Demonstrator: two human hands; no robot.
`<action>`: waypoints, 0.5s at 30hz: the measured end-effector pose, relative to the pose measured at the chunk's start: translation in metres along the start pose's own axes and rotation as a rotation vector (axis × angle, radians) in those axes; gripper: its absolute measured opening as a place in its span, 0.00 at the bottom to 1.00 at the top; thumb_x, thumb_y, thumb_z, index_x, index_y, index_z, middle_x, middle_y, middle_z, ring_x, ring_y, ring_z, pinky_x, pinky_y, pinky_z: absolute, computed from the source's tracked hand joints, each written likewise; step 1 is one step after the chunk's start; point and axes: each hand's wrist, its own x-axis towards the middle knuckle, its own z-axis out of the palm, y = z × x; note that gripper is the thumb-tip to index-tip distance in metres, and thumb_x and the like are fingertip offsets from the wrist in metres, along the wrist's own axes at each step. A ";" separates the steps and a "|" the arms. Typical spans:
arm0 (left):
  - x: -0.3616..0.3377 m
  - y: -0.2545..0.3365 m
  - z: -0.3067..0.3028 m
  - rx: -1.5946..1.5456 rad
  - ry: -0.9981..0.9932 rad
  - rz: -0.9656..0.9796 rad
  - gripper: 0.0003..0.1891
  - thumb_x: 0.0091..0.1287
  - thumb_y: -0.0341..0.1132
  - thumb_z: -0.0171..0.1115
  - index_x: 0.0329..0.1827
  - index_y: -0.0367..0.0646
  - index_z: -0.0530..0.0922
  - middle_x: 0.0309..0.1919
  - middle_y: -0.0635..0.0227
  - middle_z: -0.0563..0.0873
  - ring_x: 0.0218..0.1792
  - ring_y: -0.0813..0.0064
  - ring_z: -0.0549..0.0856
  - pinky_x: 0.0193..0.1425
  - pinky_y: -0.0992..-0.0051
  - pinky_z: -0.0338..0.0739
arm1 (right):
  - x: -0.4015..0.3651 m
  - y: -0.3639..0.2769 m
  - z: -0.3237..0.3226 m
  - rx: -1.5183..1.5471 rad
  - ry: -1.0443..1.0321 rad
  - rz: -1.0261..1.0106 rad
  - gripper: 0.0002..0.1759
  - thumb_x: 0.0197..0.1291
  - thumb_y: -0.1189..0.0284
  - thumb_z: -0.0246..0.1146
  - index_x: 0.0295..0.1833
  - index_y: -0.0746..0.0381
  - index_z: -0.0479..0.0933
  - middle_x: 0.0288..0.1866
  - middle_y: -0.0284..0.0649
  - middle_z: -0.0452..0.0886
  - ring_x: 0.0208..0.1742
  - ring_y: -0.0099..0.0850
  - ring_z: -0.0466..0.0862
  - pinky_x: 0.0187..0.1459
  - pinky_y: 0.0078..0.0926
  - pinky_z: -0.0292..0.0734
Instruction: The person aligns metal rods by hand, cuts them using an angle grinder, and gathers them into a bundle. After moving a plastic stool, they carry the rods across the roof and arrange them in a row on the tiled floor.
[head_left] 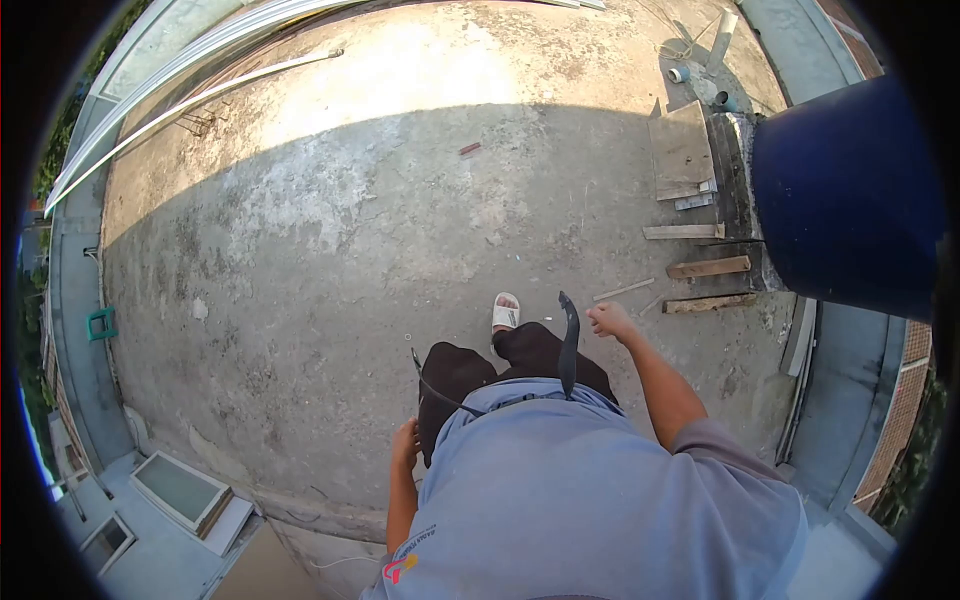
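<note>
My right hand (610, 321) swings out in front of my right thigh, its fingers curled in and nothing showing in them. Close to its left a black strap end (569, 345) sticks up from the front of my waist. A thinner dark strap (440, 388) loops out on the left of my waist. Beside my left thigh hangs my left hand (405, 442), its fingers mostly hidden against the dark trousers (455, 385). One foot in a white slide sandal (506, 311) is forward on the concrete floor (330, 280).
A large blue barrel (850, 190) stands at the right. Wooden blocks (710, 267), a board (682, 150) and a thin stick (623, 290) lie beside it. Long white pipes (200, 110) run along the upper left wall. A green stool (101, 324) and framed panels (180, 490) are at left.
</note>
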 end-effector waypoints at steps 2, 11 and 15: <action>0.005 0.041 0.002 0.273 -0.072 0.164 0.25 0.76 0.48 0.53 0.61 0.34 0.79 0.51 0.56 0.87 0.48 0.65 0.87 0.45 0.63 0.82 | 0.004 -0.031 -0.031 0.032 0.080 -0.016 0.16 0.67 0.62 0.65 0.44 0.67 0.84 0.33 0.39 0.85 0.30 0.27 0.85 0.33 0.26 0.83; 0.086 0.203 0.007 0.372 -0.116 0.088 0.24 0.74 0.50 0.54 0.58 0.36 0.80 0.49 0.54 0.87 0.48 0.62 0.87 0.50 0.60 0.83 | 0.056 -0.077 -0.111 0.208 0.175 -0.003 0.16 0.67 0.62 0.65 0.44 0.66 0.86 0.34 0.39 0.86 0.32 0.27 0.85 0.35 0.28 0.82; 0.157 0.299 0.023 0.318 -0.082 -0.126 0.23 0.75 0.48 0.55 0.58 0.36 0.78 0.47 0.54 0.87 0.46 0.61 0.88 0.49 0.60 0.84 | 0.085 -0.053 -0.132 0.166 0.183 -0.033 0.18 0.68 0.59 0.64 0.44 0.66 0.82 0.34 0.42 0.83 0.28 0.29 0.83 0.31 0.29 0.81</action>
